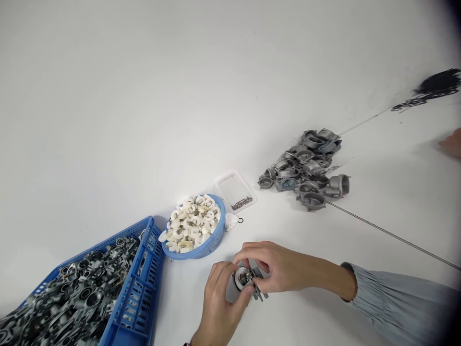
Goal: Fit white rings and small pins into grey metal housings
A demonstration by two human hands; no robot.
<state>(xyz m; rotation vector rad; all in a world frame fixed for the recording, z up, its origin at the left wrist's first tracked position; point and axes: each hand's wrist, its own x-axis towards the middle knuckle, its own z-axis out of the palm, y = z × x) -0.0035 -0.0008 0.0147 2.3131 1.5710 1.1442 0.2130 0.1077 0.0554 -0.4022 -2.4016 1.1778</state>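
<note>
Presently: left hand [219, 300] and right hand [270, 265] both clamped on one metal body [256, 291]

Taking the round blue basket [212, 246] as landmark, the metal body is to its right and nearer the wearer. The left hand grips it with the fingers along its left edge and the thumb at its lower edge. The right hand has its fingers bent over the far edge and its thumb on the right side. Whether the right fingertips also pinch a smaller piece cannot be told. A white piece [240, 277] sits inside the metal body, with small brass-coloured parts beside it.

The basket is heaped with white, curved parts [196, 221] bearing metal bits. Just right of it, a small white item [231, 221] lies beside a black ring [240, 220]. Past these, a shallow white tray [225, 185] contains small dark pins [242, 203]. Well to the right of the basket is a pile of grey metal bowls [312, 201]; farther right lie bunched black rings [437, 82]. Left of the basket and nearer the wearer, a blue crate [142, 300] holds many dark metal parts [84, 293]. All rest on a white surface [126, 120].
</note>
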